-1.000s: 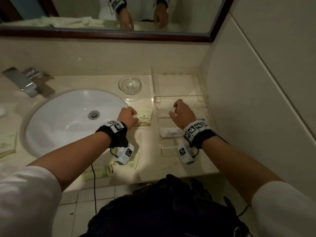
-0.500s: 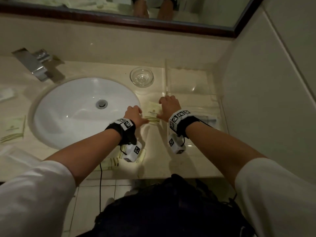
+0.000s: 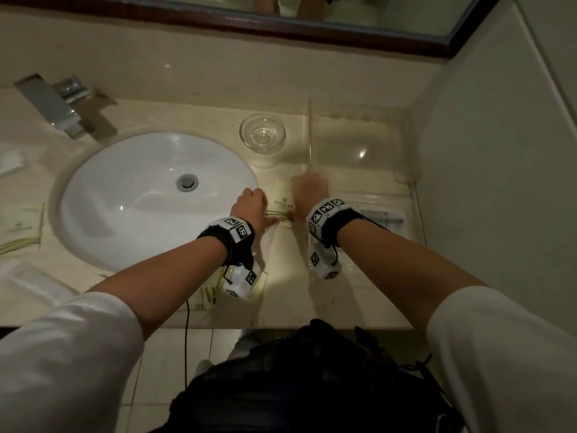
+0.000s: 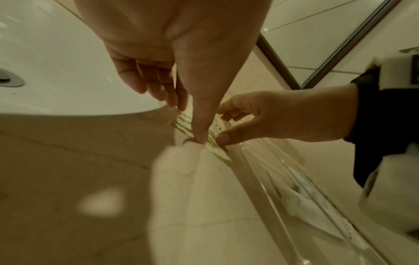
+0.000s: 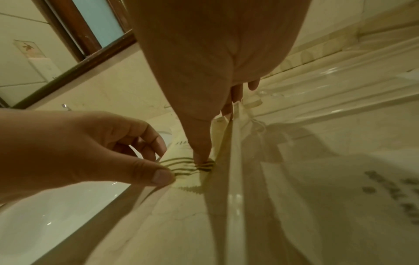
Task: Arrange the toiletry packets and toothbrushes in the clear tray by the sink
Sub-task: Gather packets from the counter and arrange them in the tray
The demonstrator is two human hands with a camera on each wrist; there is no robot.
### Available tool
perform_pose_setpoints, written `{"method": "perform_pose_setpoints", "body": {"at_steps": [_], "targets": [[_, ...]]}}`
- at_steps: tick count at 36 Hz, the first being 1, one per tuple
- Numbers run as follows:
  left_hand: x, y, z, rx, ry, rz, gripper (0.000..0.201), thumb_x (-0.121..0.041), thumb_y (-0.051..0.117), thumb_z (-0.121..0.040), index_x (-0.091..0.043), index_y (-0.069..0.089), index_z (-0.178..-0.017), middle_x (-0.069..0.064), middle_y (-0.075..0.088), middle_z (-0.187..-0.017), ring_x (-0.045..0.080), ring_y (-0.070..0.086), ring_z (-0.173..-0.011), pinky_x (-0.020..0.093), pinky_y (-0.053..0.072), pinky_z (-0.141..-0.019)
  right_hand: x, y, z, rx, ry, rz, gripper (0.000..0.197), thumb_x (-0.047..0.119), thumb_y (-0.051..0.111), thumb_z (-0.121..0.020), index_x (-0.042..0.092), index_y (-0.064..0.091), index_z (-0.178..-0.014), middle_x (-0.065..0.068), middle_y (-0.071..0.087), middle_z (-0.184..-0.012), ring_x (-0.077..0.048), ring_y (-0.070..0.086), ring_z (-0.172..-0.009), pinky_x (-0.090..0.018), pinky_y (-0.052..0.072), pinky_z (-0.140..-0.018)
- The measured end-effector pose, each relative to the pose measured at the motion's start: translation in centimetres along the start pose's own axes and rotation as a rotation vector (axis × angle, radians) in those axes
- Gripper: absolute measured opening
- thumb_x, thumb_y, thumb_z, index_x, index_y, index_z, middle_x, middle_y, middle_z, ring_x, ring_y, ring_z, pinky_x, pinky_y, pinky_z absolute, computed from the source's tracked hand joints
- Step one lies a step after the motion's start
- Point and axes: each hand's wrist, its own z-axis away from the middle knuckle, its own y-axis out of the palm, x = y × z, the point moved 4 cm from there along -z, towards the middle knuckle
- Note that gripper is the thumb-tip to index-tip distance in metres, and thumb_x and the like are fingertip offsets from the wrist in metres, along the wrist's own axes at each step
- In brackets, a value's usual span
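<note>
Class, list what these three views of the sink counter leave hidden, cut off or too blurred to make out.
- Packet print: too small in the head view, covered by the right hand in the right wrist view.
- White item in the clear tray: mostly behind the right wrist, head view; blurred in the left wrist view.
- Packets under the left hand's wrist camera: partly covered.
- Counter's left items: cut by the frame edge.

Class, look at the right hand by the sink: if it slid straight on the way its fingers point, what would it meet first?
Probably the near end of the clear tray's upright left wall, just beyond the right hand, which pinches the cream packet. Depth is uncertain; the fingertips may already touch it.
</note>
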Motion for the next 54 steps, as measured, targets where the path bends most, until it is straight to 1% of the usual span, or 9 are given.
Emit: {"method": "perform_pose_setpoints", "body": {"at_steps": [6, 16, 23, 27, 33, 42, 46, 50, 54], "targets": [[-0.1, -0.1, -0.6, 0.051, -0.003, -0.022, 0.049, -0.038, 0.080, -0.069, -0.011, 0.057, -0.102, 0.013, 0.047, -0.114, 0.030, 0.053, -0.102, 0.038, 0.046, -0.092, -0.2, -0.1, -0.2, 0.007, 0.000, 0.010, 0.074, 0.040, 0.074, -0.071, 0.009, 0.042, -0.129, -0.013, 0.043, -0.131, -0.032, 0.035, -0.123, -0.042, 0.028, -0.101], [0.1, -0.5, -0.7, 0.104, 0.057, 0.020, 0.037, -0.034, 0.076, -0.075, -0.015, 0.047, -0.065, 0.011, 0.046, -0.095, 0.025, 0.048, -0.086, 0.034, 0.045, -0.081, -0.7, -1.1, 0.4, -0.087, -0.004, -0.113, 0.050, 0.040, 0.067, -0.079, 0.013, 0.050, -0.117, -0.007, 0.052, -0.123, -0.030, 0.039, -0.118, -0.041, 0.029, -0.095], [1.2, -2.9, -0.3, 0.022, 0.086, 0.385, 0.028, -0.022, 0.073, -0.079, -0.019, 0.047, -0.070, -0.003, 0.054, -0.073, 0.007, 0.047, -0.065, 0.005, 0.035, -0.057, -3.0, -2.9, 1.8, -0.207, -0.031, -0.499, 0.020, 0.033, 0.062, -0.086, 0.015, 0.061, -0.095, -0.004, 0.064, -0.097, -0.026, 0.050, -0.099, -0.039, 0.036, -0.089], [0.9, -4.0, -0.4, 0.060, 0.129, 0.550, 0.023, -0.021, 0.073, -0.080, -0.028, 0.052, -0.073, 0.006, 0.069, -0.092, 0.017, 0.062, -0.083, 0.022, 0.044, -0.077, -4.2, -3.7, 3.3, -0.235, -0.008, -0.721, 0.016, 0.022, 0.066, -0.086, 0.006, 0.064, -0.088, -0.011, 0.066, -0.085, -0.022, 0.057, -0.078, -0.038, 0.049, -0.079], [-1.8, -4.7, 0.0, 0.121, 0.131, 0.766, 0.017, -0.010, 0.066, -0.086, -0.019, 0.053, -0.082, 0.009, 0.063, -0.081, 0.013, 0.059, -0.070, 0.022, 0.045, -0.068, -5.9, -4.0, 4.8, -0.264, 0.075, -0.817, 0.014, 0.020, 0.066, -0.086, 0.007, 0.063, -0.084, -0.002, 0.059, -0.077, -0.014, 0.051, -0.070, -0.017, 0.038, -0.062], [-4.2, -3.5, -0.4, 0.153, 0.037, 0.950, 0.011, -0.012, 0.069, -0.083, -0.009, 0.063, -0.092, -0.010, 0.068, -0.060, -0.002, 0.060, -0.053, 0.018, 0.045, -0.062, -8.1, -3.1, 7.0, -0.293, 0.193, -0.879, 0.013, 0.023, 0.067, -0.084, 0.015, 0.058, -0.081, -0.001, 0.057, -0.073, -0.014, 0.050, -0.068, -0.028, 0.043, -0.066], [-5.2, -2.8, -0.1, 0.191, 0.044, 0.946, 0.007, -0.013, 0.070, -0.082, -0.013, 0.065, -0.087, -0.002, 0.070, -0.072, 0.000, 0.062, -0.055, 0.017, 0.043, -0.060, -9.1, -2.6, 8.2, -0.318, 0.215, -0.905, 0.017, 0.024, 0.069, -0.082, 0.017, 0.055, -0.077, 0.008, 0.050, -0.064, -0.007, 0.046, -0.061, -0.019, 0.037, -0.059], [-5.9, -1.9, -0.1, 0.229, 0.033, 0.908, 0.022, -0.017, 0.070, -0.083, -0.006, 0.066, -0.101, 0.010, 0.068, -0.088, 0.009, 0.063, -0.067, 0.017, 0.042, -0.059, -10.0, -2.0, 9.4, -0.321, 0.236, -0.929, 0.017, 0.023, 0.070, -0.082, 0.016, 0.056, -0.077, 0.004, 0.055, -0.067, -0.011, 0.050, -0.064, -0.019, 0.039, -0.060], [-6.7, -0.9, 0.1, 0.240, 0.048, 0.856, 0.015, -0.020, 0.072, -0.082, -0.010, 0.066, -0.092, 0.008, 0.067, -0.081, 0.002, 0.062, -0.059, 0.017, 0.042, -0.059, -11.0, -1.5, 10.5, -0.327, 0.264, -0.957, 0.018, 0.023, 0.074, -0.079, 0.016, 0.057, -0.078, 0.006, 0.054, -0.068, -0.009, 0.049, -0.065, -0.018, 0.040, -0.062]]}}
